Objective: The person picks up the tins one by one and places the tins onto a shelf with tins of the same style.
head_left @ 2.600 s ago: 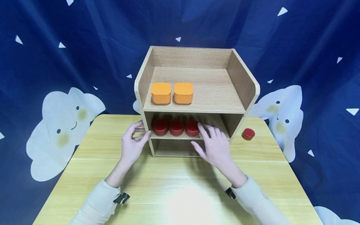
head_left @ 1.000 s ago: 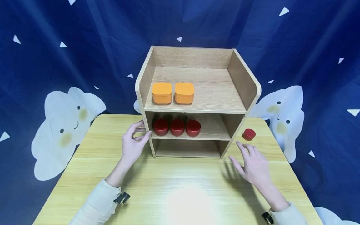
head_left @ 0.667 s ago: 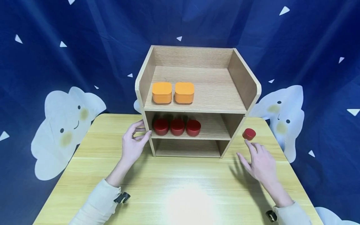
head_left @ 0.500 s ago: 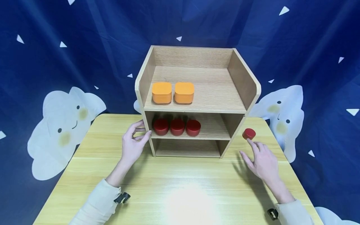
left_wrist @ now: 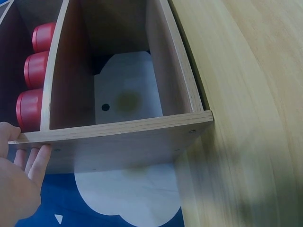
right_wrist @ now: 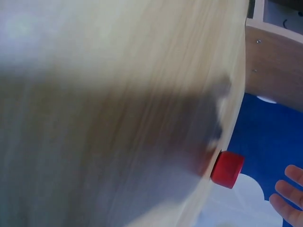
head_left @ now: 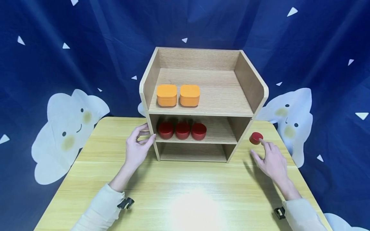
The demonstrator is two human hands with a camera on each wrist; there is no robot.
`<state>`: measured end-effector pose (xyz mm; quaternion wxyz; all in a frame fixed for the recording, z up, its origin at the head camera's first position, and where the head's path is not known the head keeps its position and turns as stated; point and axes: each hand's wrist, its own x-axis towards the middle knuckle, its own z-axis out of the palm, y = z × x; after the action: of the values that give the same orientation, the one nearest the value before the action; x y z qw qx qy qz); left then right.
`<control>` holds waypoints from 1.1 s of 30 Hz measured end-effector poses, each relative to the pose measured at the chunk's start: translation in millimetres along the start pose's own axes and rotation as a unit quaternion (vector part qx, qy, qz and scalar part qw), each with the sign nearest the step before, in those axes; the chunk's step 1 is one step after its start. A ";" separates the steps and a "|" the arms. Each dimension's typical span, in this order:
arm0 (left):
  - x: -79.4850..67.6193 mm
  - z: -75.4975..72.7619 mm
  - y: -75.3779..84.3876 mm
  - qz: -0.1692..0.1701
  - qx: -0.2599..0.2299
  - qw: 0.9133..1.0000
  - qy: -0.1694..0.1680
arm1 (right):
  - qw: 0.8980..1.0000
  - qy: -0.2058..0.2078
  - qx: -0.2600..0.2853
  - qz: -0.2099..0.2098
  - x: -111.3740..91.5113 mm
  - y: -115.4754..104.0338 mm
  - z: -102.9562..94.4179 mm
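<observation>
My left hand (head_left: pixel 136 146) holds the left side panel of a small wooden shelf (head_left: pixel 202 112), thumb at the front edge and fingers along the outer face. The left wrist view shows the same fingers (left_wrist: pixel 40 163) at the panel. On the right part of the table, a round red tin (head_left: pixel 255 138) stands alone. Close in front of it hovers my right hand (head_left: pixel 273 162), fingers loosely extended and holding nothing. From the right wrist, the red tin (right_wrist: pixel 227 169) appears with a gap between it and the fingertips (right_wrist: pixel 280 204).
Three more red tins (head_left: pixel 182 131) stand in a row on the middle shelf, left of its centre. Two orange rounded-square tins (head_left: pixel 189 95) sit on the top shelf's left half. A blue cloud-patterned curtain (head_left: pixel 121 38) hangs behind the wooden table (head_left: pixel 115 160).
My right hand has moved from the third red tin on the middle shelf, rightward and out to the lone red tin. The left hand has stayed on the side panel.
</observation>
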<state>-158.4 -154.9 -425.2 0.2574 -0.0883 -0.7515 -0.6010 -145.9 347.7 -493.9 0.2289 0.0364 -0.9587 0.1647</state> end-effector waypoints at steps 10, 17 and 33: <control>0.2 -0.3 0.9 -0.001 -0.003 1.000 0.001 | 0.998 -0.038 0.020 0.051 14.3 13.0 14.9; 0.3 0.3 -0.2 0.002 -0.006 1.000 0.002 | 0.995 -0.058 0.035 0.075 20.9 25.5 26.1; 0.6 0.2 -2.2 0.001 -0.009 1.000 0.002 | 0.983 -0.118 0.055 0.131 43.5 50.6 38.1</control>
<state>-159.9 -155.4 -426.8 0.2587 -0.0900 -0.7455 -0.6076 -208.4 383.0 -521.5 0.0878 -0.0574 -0.9651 0.2400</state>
